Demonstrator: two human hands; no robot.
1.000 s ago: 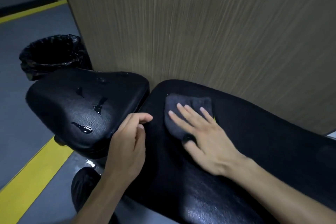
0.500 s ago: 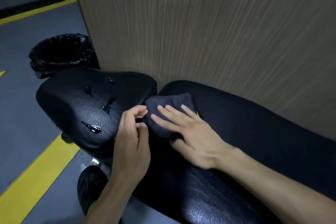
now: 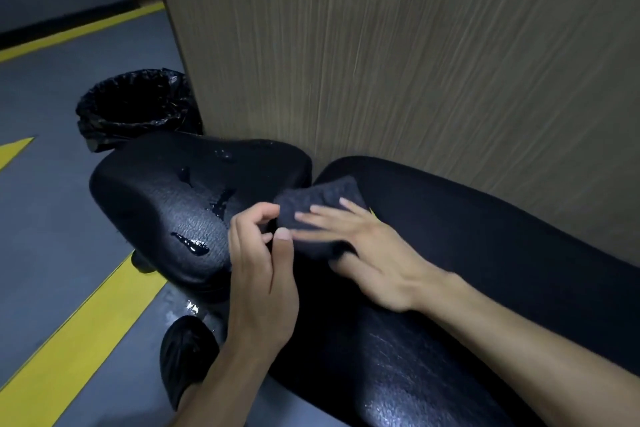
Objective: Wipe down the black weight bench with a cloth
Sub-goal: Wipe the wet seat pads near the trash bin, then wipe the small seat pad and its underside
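- Our right hand (image 3: 367, 253) lies flat with fingers straight on the dark cloth (image 3: 317, 210); over the last second it has slid the cloth left along the bench (image 3: 450, 253), from the long back pad to the gap beside the seat pad (image 3: 180, 204)
- Our left hand (image 3: 259, 263) has closed in; its curled fingers and thumb now seem to pinch the cloth's near corner, though the contact is partly hidden
- We judge the back pad's near end wiped, and the seat pad next; wet streaks (image 3: 192, 244) still shine on it
- Edges: the wall (image 3: 415, 62) stands tight against the bench's far side, so little room there; the seat pad's left and near rims drop to the floor (image 3: 52, 218)
- A lined bin (image 3: 135, 107) sits just beyond the seat pad; open floor lies to the left
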